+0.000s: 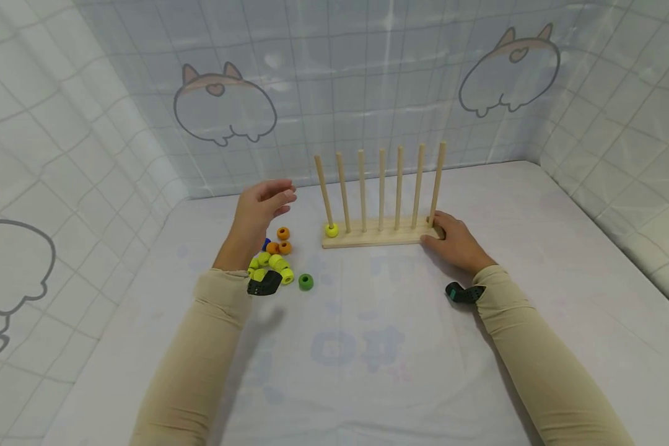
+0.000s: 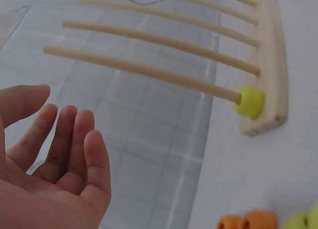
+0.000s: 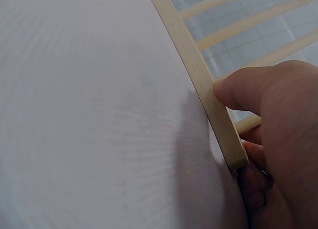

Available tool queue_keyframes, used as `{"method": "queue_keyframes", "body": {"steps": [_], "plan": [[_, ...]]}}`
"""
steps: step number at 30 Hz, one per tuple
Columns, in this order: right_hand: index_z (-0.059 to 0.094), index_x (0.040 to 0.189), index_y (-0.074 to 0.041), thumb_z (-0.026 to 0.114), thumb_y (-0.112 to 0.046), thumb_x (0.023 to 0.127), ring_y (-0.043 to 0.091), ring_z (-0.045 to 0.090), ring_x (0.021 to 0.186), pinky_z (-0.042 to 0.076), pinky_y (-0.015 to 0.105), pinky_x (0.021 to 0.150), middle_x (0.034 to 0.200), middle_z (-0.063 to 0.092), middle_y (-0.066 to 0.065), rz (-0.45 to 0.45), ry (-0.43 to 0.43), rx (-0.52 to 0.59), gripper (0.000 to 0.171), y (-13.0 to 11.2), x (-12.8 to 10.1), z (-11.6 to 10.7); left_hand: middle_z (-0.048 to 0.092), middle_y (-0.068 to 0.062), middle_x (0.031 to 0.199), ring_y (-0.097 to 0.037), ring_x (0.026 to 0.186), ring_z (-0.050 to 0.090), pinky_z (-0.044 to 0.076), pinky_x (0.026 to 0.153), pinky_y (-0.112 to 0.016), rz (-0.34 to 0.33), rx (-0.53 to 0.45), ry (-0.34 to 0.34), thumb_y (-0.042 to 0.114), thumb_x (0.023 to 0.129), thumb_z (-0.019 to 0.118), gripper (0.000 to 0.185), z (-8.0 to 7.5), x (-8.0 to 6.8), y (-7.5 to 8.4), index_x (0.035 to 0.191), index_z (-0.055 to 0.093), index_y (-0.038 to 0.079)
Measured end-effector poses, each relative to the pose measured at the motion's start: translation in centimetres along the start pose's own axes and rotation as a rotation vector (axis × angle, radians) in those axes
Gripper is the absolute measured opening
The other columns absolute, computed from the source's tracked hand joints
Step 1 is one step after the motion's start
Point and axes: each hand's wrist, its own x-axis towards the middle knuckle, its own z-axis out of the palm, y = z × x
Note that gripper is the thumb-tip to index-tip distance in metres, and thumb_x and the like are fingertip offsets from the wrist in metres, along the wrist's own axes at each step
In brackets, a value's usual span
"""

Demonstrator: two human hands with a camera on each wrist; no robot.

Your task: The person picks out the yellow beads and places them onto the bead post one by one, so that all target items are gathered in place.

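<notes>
White-covered surface [image 1: 368,396]; seven-peg wooden rack [image 1: 379,236] on it, apt to skid if a peg is knocked as the right grip slackens; leftmost peg [image 1: 324,192], one yellow bead [image 1: 331,230] at its foot, other pegs bare; right hand [image 1: 456,243], fingers curled round the rack's right end; left hand [image 1: 258,209], fingers loosely bent, holding nothing; near its wrist, yellow-green beads [image 1: 277,262], orange beads [image 1: 283,233], a green bead [image 1: 306,282], liable to roll if brushed by the sleeve [image 1: 195,359].

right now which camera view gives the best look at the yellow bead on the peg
The left wrist view: the yellow bead is largest there, unobstructed at the foot of the end peg. The head view shows it clearly but small; the right wrist view does not show it.
</notes>
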Motion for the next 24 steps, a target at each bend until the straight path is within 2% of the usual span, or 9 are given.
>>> {"method": "queue_keyframes", "body": {"steps": [3, 10, 16, 24], "plan": [[0.049, 0.141, 0.006, 0.061, -0.022, 0.101, 0.044, 0.029, 0.143, 0.028, 0.056, 0.115, 0.157, 0.031, 0.024, -0.001, -0.001, 0.001, 0.051, 0.0, 0.0, 0.1, 0.062, -0.006, 0.131, -0.019, 0.118, 0.059, 0.048, 0.104, -0.034, -0.015, 0.051, -0.006, 0.031, 0.099, 0.067, 0.040, -0.7, -1.1, -1.0, 0.133, 0.061, 0.012], [0.048, 0.142, 0.006, 0.060, -0.023, 0.101, 0.044, 0.030, 0.143, 0.028, 0.056, 0.115, 0.157, 0.031, 0.024, -0.002, -0.013, -0.005, 0.052, 0.1, -0.1, 0.3, 0.063, -0.007, 0.130, -0.026, 0.120, 0.059, 0.047, 0.104, -0.037, -0.028, 0.076, -0.011, 0.035, 0.100, 0.063, 0.043, -2.3, -3.5, -2.6, 0.136, 0.059, 0.010], [0.049, 0.142, 0.004, 0.060, -0.025, 0.101, 0.043, 0.034, 0.141, 0.031, 0.058, 0.113, 0.157, 0.033, 0.022, 0.011, -0.008, -0.005, 0.051, 0.4, -0.2, 0.2, 0.063, -0.007, 0.131, -0.024, 0.120, 0.059, 0.047, 0.105, -0.037, -0.037, 0.078, 0.001, 0.042, 0.100, 0.062, 0.049, -3.4, -4.8, -3.4, 0.137, 0.059, 0.011], [0.049, 0.143, 0.004, 0.059, -0.025, 0.102, 0.043, 0.033, 0.141, 0.030, 0.059, 0.113, 0.157, 0.034, 0.022, -0.009, -0.012, -0.004, 0.051, 0.2, 0.0, 0.1, 0.058, -0.014, 0.136, -0.028, 0.122, 0.058, 0.042, 0.110, -0.045, -0.123, 0.060, 0.017, 0.037, 0.100, 0.063, 0.048, -4.2, -5.9, -4.8, 0.137, 0.057, 0.008]]}}
